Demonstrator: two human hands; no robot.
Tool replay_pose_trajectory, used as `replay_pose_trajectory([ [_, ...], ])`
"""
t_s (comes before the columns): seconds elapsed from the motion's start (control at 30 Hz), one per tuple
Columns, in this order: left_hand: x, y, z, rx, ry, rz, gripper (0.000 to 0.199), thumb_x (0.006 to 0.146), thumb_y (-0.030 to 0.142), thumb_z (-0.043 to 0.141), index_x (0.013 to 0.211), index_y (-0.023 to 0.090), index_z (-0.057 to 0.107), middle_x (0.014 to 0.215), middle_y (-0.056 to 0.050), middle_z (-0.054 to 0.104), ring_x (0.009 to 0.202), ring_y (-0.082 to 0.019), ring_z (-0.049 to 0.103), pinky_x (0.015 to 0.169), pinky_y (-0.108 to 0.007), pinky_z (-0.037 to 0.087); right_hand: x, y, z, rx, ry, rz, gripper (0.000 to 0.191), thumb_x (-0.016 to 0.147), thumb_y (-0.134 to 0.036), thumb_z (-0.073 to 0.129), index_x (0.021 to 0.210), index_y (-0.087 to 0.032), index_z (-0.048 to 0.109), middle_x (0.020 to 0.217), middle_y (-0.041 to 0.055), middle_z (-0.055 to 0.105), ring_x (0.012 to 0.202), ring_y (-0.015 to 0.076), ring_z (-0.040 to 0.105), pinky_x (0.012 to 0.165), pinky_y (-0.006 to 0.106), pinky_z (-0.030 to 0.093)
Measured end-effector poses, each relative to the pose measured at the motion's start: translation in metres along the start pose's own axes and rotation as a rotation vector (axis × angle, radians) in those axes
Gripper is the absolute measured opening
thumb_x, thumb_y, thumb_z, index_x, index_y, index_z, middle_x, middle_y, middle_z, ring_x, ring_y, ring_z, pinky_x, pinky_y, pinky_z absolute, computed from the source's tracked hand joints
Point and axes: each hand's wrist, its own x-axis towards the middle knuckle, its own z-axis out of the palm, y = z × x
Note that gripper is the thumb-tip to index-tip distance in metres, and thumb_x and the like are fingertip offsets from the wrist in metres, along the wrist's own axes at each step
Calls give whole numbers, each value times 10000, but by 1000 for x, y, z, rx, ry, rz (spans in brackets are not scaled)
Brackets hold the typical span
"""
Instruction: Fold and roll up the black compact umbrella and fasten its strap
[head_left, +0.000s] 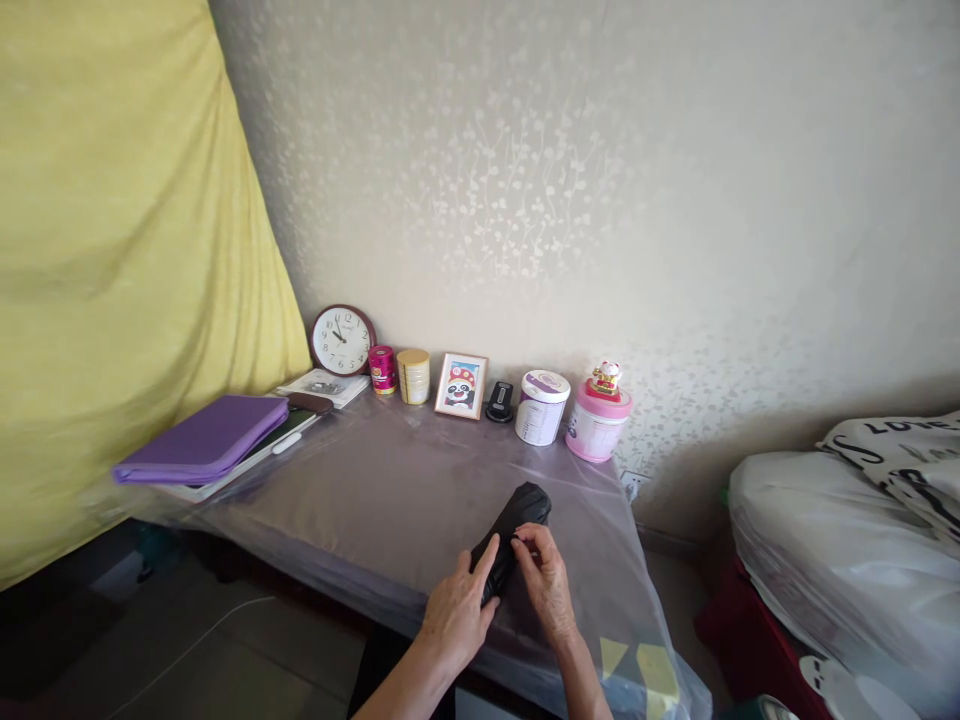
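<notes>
A black folded umbrella (529, 505) lies slantwise near the front right of the covered table, its far end pointing away and to the right. My left hand (459, 600) grips its near part from the left, thumb and fingers around the dark fabric. On the right side, my right hand (544, 575) pinches a bit of the umbrella's fabric or strap between thumb and fingertips. Exactly what sits in that pinch is too small to make out. Both hands are close together, and the umbrella's near end is partly hidden by the left hand.
Along the wall stand a clock (343, 340), a pink tin (382, 370), a yellow-lidded jar (413, 377), a panda picture frame (461, 386), a black stand (499, 402), and two tubs (541, 408). A purple folder (202, 438) lies at left. White bedding (840, 520) is at right.
</notes>
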Motion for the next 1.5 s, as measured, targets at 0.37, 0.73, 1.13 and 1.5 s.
replay_pose_trajectory([
  [0.37,-2,2,7,190,44,44,673,850,196,491,1374,432,142,1212,-107,477,804,-203,649,692,-291,493,-14,-8,-18,250,-151,152,222,707,-398,669,783,-197,611,725,-10,560,679,138,536,696,263,456],
  [0.73,-5,-1,20,239,93,55,609,844,215,511,1373,353,243,1273,-139,453,808,-203,651,708,-310,510,26,-9,4,-196,-264,2,202,796,-351,532,685,-195,595,712,0,530,607,122,524,596,242,438],
  [1.13,-20,-13,2,33,-69,-23,837,802,240,542,1410,310,-29,1314,-128,389,972,-230,594,788,-292,439,30,-5,-4,111,-12,332,368,677,-497,605,863,-180,623,645,-10,573,506,109,514,478,241,459],
  [1.5,-31,-20,-4,21,-89,-8,818,838,190,472,1396,315,-113,1302,-123,378,939,-190,594,768,-255,425,31,-12,-3,-98,-171,54,269,792,-330,481,953,-191,646,877,50,664,659,137,594,648,281,501],
])
